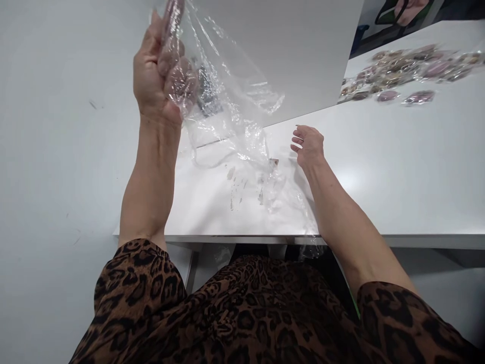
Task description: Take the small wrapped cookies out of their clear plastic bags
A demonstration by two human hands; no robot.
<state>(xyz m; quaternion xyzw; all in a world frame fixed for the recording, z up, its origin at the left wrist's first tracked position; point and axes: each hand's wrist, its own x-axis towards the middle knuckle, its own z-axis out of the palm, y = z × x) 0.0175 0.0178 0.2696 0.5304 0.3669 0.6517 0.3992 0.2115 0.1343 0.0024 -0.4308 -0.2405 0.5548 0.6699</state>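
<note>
aloft, clear plastic (pixel 237 98) in left hand (pixel 153 76), right hand (pixel 309 145) lower

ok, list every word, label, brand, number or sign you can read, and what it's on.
No readable text.
Clear plastic in the left hand: dark patch seen through it, too blurred to tell if it's print.
Wrapped packets: too small and blurred.
Grey-brown marks on the table: no letters.

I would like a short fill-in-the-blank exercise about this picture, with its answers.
The hand holding clear plastic is the ____ one.
The other hand appears ____ in the picture (higher/lower).
Wrapped packets lie toward the picture's upper ____ corner.
The sleeves have a ____ print.
Missing words: left; lower; right; leopard.
</note>
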